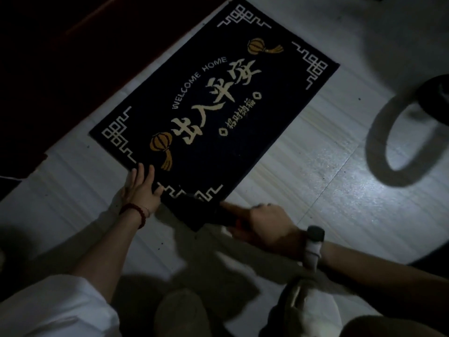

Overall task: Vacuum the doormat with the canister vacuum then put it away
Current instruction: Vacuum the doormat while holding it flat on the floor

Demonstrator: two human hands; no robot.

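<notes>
- I see the doormat lying flat and slantwise on the pale floor, one long edge near a dark red strip at upper left.
- My left hand lies flat, its grip released, fingers spread on the mat's near corner edge.
- My right hand has its grip clenched around a dark vacuum nozzle that rests on the mat's nearest corner.
- I see no containers.
- The nozzle is blurred and nearly lost against the dark mat; I cannot make out its shape.
- A dark hose loops on the floor at right, cut off by the frame edge.
</notes>
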